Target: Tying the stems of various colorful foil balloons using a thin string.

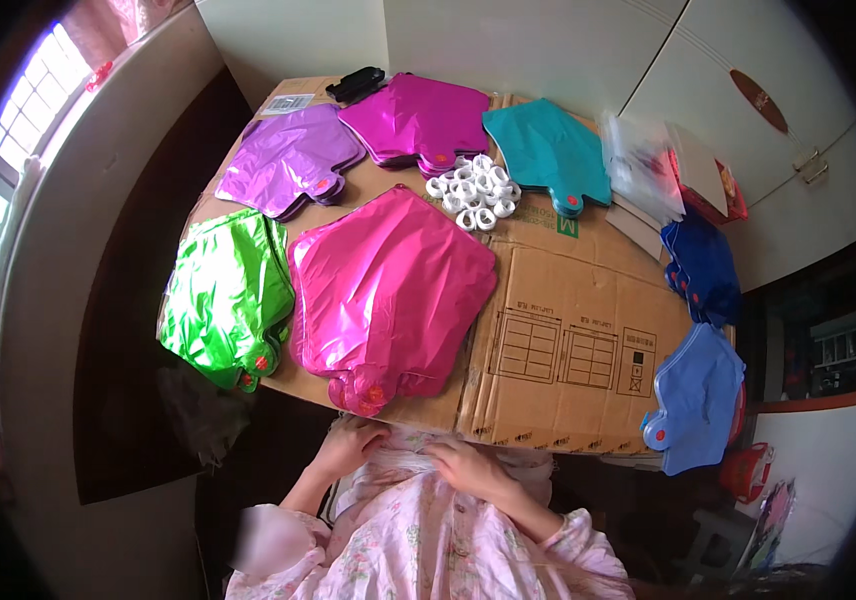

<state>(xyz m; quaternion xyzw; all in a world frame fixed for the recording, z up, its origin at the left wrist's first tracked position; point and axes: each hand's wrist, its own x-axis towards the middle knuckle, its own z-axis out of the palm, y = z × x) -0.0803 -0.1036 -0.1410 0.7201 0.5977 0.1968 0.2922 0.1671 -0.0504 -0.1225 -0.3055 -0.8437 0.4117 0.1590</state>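
Lying at six o'clock below the pink foil stack [395, 290], your left hand [351, 445] and right hand [464, 467] have grips I can't discern.

Passage lies over cardboard [588, 275], right of pink foils [398, 290] (broad obstacle).

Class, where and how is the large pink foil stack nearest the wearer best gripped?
Probably by the rounded tab of the pink foil stack, from the wearer's side, pinched above and below: it juts toward the cardboard's near edge, close to the left hand, while the broad body lies flat.
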